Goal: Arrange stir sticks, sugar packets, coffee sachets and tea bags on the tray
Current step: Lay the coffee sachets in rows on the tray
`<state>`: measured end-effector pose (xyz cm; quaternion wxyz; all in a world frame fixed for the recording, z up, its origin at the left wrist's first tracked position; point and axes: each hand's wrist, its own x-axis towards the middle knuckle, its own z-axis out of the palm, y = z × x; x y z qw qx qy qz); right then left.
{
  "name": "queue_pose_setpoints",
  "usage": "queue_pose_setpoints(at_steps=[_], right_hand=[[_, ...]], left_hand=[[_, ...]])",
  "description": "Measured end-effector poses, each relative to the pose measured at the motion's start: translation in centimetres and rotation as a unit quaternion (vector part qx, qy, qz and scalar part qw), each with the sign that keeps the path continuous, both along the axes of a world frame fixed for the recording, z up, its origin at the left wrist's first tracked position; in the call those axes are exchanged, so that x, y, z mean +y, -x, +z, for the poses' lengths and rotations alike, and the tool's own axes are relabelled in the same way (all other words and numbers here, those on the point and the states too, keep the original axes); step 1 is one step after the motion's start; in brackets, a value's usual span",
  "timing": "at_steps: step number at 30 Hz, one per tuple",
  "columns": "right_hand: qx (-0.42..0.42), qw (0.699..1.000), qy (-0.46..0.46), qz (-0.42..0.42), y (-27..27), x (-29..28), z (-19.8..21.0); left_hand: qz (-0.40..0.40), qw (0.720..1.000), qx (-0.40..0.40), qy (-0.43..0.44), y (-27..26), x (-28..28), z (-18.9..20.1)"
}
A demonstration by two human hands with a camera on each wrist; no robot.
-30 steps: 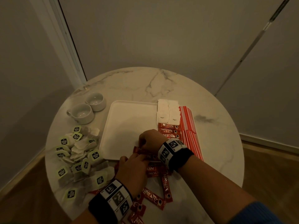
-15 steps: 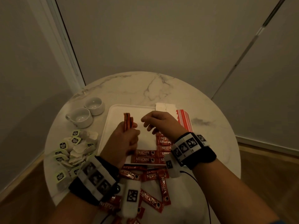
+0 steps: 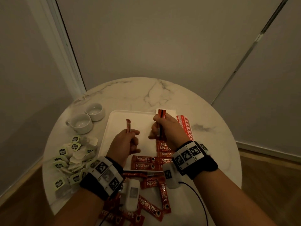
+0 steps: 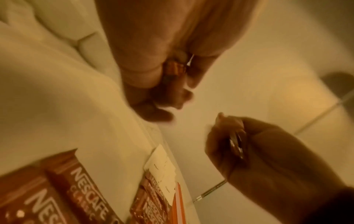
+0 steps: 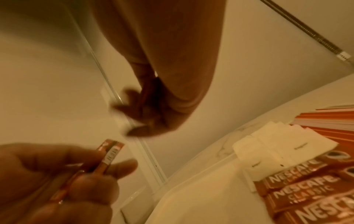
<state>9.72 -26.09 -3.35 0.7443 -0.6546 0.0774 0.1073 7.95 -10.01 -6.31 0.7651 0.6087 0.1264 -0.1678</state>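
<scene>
Both hands hover over the white tray (image 3: 123,124), each holding a red Nescafe coffee sachet upright. My left hand (image 3: 132,136) pinches one sachet (image 3: 128,126) over the tray's middle. My right hand (image 3: 156,131) grips the other sachet (image 3: 161,117) near the tray's right side. More sachets lie flat on the tray in a right-hand column (image 3: 164,149) and a front pair (image 3: 145,162). White sugar packets (image 3: 171,111) sit at the tray's far right corner, with red-striped stir sticks (image 3: 185,128) beside them. The right wrist view shows the left hand's sachet (image 5: 110,153).
Several tea bags (image 3: 73,160) are heaped on the marble table's left side. Two white cups (image 3: 79,123) stand at the back left. Loose coffee sachets (image 3: 151,207) are scattered on the table between the tray and my wrists. Walls close in behind the round table.
Both hands rose from the sachet pile at the tray's front edge. The left hand held two sachets; the right hand has taken one, and the hands have moved apart.
</scene>
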Motion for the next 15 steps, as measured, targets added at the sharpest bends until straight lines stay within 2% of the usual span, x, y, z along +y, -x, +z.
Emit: queue_pose_setpoints(at_steps=[2,4,9,12,15], right_hand=[[0.03,0.999,-0.019,0.0,-0.4,-0.5,-0.3],[0.047,0.999,0.002,0.02,-0.8,-1.0,-0.6],[0.002,0.984,0.172,0.048,-0.8,-1.1,-0.5],[-0.01,0.98,0.191,0.053,-0.9,-1.5,-0.9],[-0.004,0.974,0.218,0.054,-1.4,-1.9,-1.2]], left_hand=[[0.001,0.999,0.041,0.01,-0.5,0.2,-0.4],[0.003,0.998,0.055,0.024,-0.9,0.2,-0.4],[0.024,0.999,-0.009,-0.046,-1.7,-0.4,-0.4],[0.032,0.992,-0.045,-0.113,-2.2,-0.2,-0.9],[0.038,0.988,-0.06,-0.135,-2.5,0.4,-1.1]])
